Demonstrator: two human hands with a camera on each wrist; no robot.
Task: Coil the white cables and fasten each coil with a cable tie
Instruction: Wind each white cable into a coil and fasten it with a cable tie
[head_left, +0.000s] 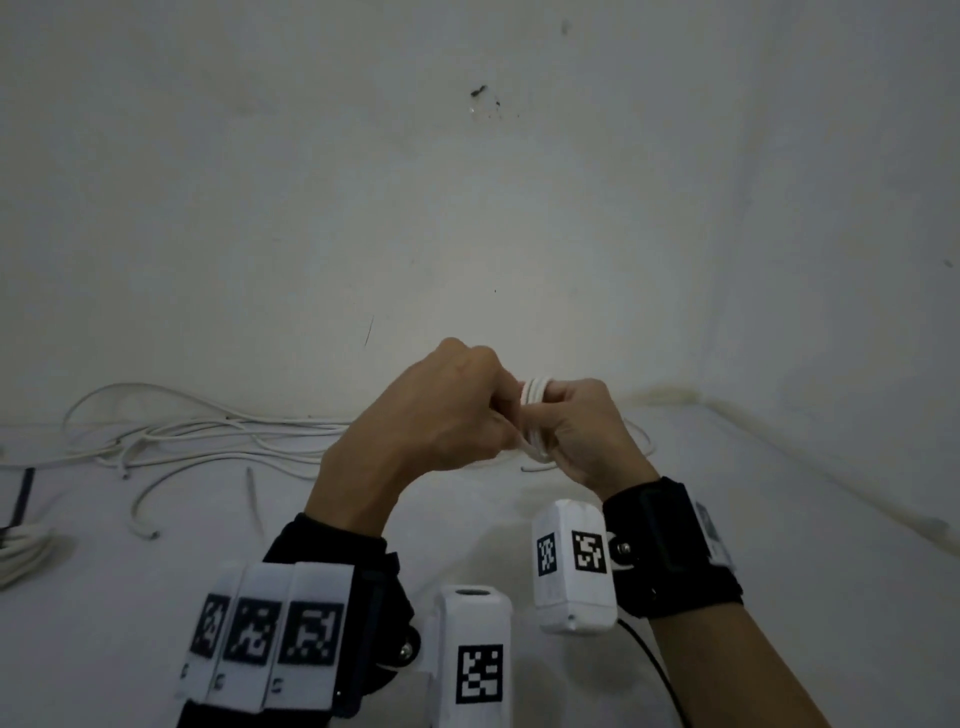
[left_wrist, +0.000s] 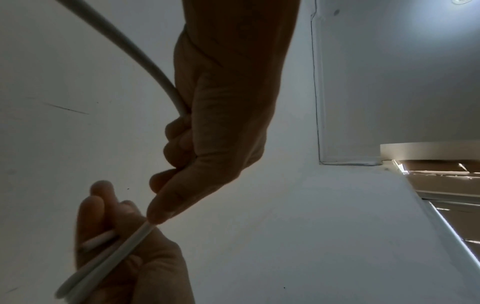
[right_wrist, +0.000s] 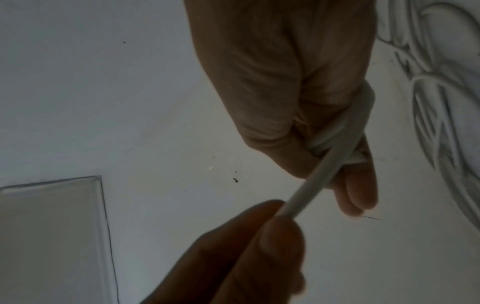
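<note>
Both hands are raised together in front of a pale wall, above a white surface strewn with cable. The left hand (head_left: 441, 410) is curled into a loose fist, its thumb and fingers pinching one strand of the white cable (head_left: 535, 415); in the left wrist view that strand (left_wrist: 145, 61) runs in from the upper left, passes through the closed palm and leaves past the thumb tip toward the other hand. The right hand (head_left: 582, 431) grips a small bundle of several loops of the same cable, the turns lying side by side across its fingers; in the right wrist view the loops (right_wrist: 345, 133) wrap round the hand, with one straight length stretching down to the left hand's pinching fingertips (right_wrist: 272, 236). The two hands are almost touching, the bundle held between them, clear of the surface below. Behind and to the left, more loose white cables (head_left: 208, 436) lie tangled on the white surface (head_left: 727, 493) near the base of the wall, and part of another pile of coiled cable (head_left: 26, 556) shows at the far left edge. A thin dark strip (head_left: 23, 493) lies beside that pile; what it is cannot be told. Both wrists wear black straps carrying white blocks with printed square markers (head_left: 480, 673)
</note>
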